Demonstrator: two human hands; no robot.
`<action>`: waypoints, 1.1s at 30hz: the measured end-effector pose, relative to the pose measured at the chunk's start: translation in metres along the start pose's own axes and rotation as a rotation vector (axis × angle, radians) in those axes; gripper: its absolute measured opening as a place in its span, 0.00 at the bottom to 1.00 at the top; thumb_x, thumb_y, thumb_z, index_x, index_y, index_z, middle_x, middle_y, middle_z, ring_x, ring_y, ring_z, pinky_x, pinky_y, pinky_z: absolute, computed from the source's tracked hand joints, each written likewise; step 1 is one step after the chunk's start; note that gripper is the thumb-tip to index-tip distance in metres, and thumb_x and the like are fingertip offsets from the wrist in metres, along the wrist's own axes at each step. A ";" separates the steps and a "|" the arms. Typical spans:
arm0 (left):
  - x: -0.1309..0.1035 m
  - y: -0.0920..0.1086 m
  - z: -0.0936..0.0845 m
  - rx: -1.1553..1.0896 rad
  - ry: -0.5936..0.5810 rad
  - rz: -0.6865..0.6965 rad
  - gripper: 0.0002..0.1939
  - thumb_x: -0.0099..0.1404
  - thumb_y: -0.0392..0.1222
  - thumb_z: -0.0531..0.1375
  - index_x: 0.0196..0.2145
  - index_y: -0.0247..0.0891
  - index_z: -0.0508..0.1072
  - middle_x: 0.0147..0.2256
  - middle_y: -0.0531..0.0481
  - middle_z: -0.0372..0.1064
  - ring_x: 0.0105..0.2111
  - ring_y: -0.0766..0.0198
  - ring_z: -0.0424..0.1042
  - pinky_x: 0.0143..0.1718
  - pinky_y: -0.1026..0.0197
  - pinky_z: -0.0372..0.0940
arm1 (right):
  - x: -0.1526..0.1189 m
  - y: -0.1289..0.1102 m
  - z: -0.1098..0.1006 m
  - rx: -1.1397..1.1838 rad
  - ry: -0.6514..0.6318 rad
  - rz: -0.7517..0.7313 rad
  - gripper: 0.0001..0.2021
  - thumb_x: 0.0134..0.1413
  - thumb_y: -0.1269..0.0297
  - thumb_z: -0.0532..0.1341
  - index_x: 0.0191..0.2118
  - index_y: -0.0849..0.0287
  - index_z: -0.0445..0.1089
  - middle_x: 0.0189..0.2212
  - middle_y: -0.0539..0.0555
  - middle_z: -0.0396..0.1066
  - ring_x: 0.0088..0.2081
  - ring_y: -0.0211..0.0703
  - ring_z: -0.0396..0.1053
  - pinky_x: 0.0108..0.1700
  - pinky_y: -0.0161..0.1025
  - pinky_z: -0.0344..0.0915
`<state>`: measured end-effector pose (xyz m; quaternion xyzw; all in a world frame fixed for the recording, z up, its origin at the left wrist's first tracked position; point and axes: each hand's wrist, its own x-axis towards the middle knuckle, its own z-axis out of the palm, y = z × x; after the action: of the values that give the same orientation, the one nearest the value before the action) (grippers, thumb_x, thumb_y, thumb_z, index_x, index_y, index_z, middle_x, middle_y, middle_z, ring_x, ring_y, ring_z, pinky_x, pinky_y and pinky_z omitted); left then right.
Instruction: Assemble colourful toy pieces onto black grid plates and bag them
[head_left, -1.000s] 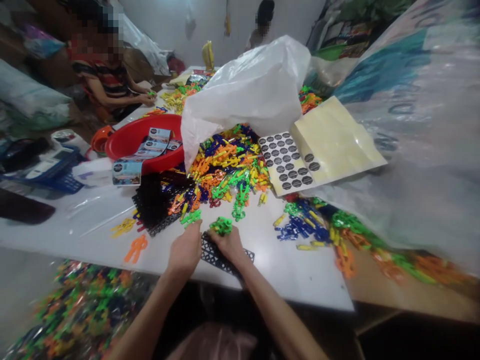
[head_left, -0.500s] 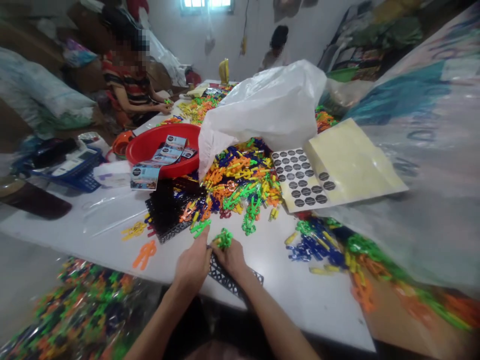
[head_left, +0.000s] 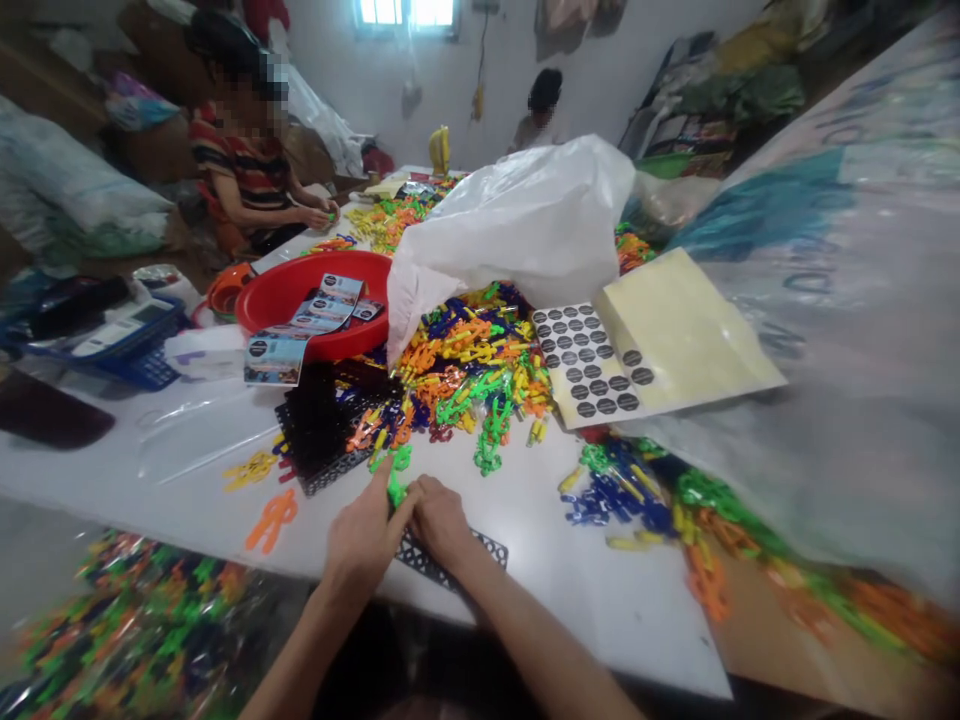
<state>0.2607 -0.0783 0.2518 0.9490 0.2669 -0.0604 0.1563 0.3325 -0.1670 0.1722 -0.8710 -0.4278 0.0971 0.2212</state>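
My left hand [head_left: 360, 530] is closed on a small green plastic piece [head_left: 396, 490], held between thumb and forefinger just above the table. My right hand [head_left: 444, 522] meets it from the right, its fingers curled and pressed together at the left thumb. What those right fingertips pinch is hidden. Beneath the right hand and wrist lies a black perforated plastic strip [head_left: 491, 550]. Just beyond my left fingertips rests another green piece [head_left: 403, 457]. An orange figure-shaped piece [head_left: 271, 520] lies flat to the left of my hands.
Ahead is a heap of coloured plastic pieces [head_left: 465, 355] beside black mesh panels [head_left: 322, 470]. A red basin [head_left: 255, 300] holds printed cards. Sticker sheets [head_left: 589, 360] and a large plastic sack [head_left: 847, 330] stand right. A co-worker [head_left: 244, 170] sits far left; another person is at the back.
My right hand has moved left against my left hand. The green bunch above the right fingers no longer shows there; a green piece is now between my left fingers. The view has shifted slightly.
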 end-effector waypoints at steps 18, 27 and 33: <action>-0.009 0.012 -0.001 0.102 0.148 0.018 0.23 0.70 0.42 0.46 0.59 0.33 0.62 0.51 0.36 0.69 0.38 0.51 0.76 0.36 0.53 0.71 | 0.090 0.096 -0.124 -0.374 0.047 0.119 0.15 0.57 0.80 0.49 0.45 0.63 0.68 0.47 0.62 0.66 0.47 0.47 0.65 0.41 0.37 0.62; 0.000 -0.001 0.017 -0.060 0.225 0.169 0.20 0.67 0.34 0.45 0.54 0.35 0.65 0.58 0.38 0.59 0.51 0.53 0.69 0.49 0.53 0.68 | -0.045 0.020 -0.047 0.759 0.034 0.231 0.07 0.54 0.65 0.56 0.27 0.60 0.67 0.22 0.48 0.68 0.25 0.37 0.65 0.28 0.32 0.59; 0.007 0.010 0.009 -0.101 0.225 0.138 0.20 0.67 0.33 0.45 0.54 0.33 0.63 0.58 0.39 0.58 0.50 0.54 0.69 0.50 0.53 0.66 | -0.051 -0.010 -0.005 0.864 0.172 0.279 0.05 0.51 0.64 0.59 0.28 0.58 0.67 0.25 0.50 0.70 0.27 0.40 0.67 0.31 0.33 0.62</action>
<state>0.2719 -0.0856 0.2443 0.9568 0.2197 0.0706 0.1770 0.2957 -0.2038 0.1801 -0.7532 -0.2071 0.2224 0.5834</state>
